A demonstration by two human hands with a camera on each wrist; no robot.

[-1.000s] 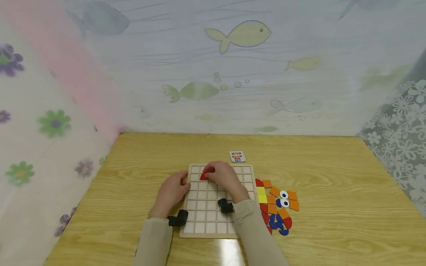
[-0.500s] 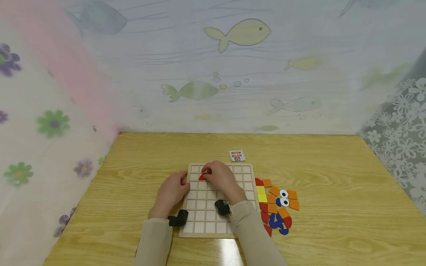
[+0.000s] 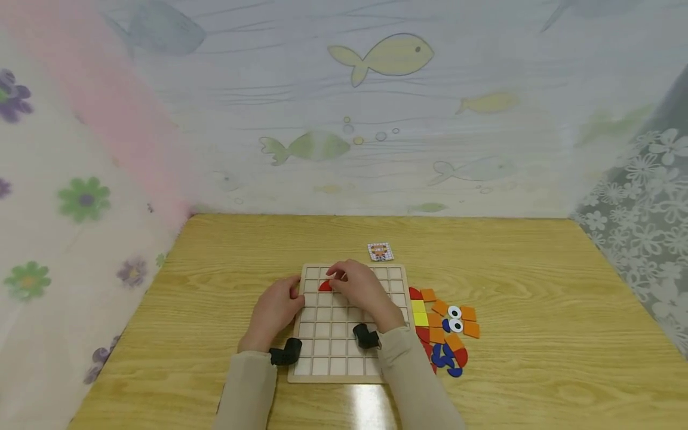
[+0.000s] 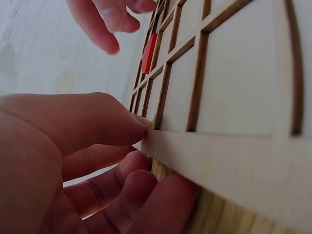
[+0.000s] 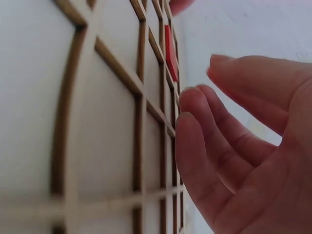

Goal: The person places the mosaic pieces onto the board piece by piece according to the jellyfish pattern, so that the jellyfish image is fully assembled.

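A square-celled wooden grid board [image 3: 323,330] lies on the table. My left hand [image 3: 276,310] holds its left edge, with the thumb [image 4: 124,124] on the frame and the other fingers curled at the side below. One red quarter-round tile [image 3: 325,286] is in a cell of the second row, standing a little proud of the ridges in the left wrist view [image 4: 149,53]. My right hand [image 3: 364,288] hovers just right of this tile, fingers loosely bent, holding nothing. In the right wrist view a gap shows between its thumb and fingers [image 5: 190,141].
Right of the board lie loose tiles: orange squares [image 3: 454,342], yellow squares [image 3: 420,319], blue curved pieces [image 3: 442,356], red pieces [image 3: 460,358] and two round eye pieces [image 3: 454,312]. A small picture card [image 3: 380,251] lies behind the board. A patterned wall [image 3: 344,179] stands behind the table.
The right hand, which pinched the red tile a second ago, has let go of it in the cell and its fingers have parted slightly. The left hand stays at the board's edge.
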